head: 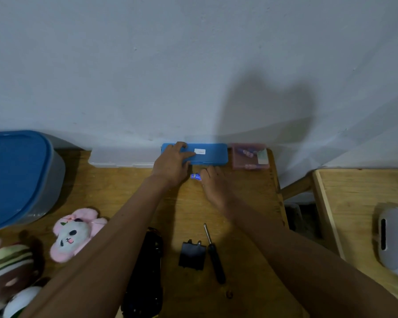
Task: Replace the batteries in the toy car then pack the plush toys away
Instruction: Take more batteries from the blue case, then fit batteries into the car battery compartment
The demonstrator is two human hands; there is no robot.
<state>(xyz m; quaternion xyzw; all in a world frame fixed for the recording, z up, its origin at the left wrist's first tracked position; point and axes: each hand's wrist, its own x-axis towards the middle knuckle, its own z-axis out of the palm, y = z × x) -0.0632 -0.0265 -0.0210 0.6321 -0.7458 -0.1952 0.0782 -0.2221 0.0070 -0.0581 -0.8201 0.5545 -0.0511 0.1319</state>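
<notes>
A bin with a blue lid stands at the far left of the wooden table. In front of it lie the plush toys: a brown striped plush at the near edge and a pink bunny plush just to its right. A clear case sits against the wall. The dark toy car lies near the front edge, partly hidden under the left forearm. The left hand rests on the left end of a blue case, fingers laid across the lid and thumb stretched toward its white label. Just in front of that case the right hand pinches a small blue battery at its fingertips, low over the table. Nearer the front lie a black battery cover and, just beside it, a screwdriver pointing away, with a small screw closer still. A pink box holding more batteries sits right of the blue case. A white device rests on a separate surface at the far right
</notes>
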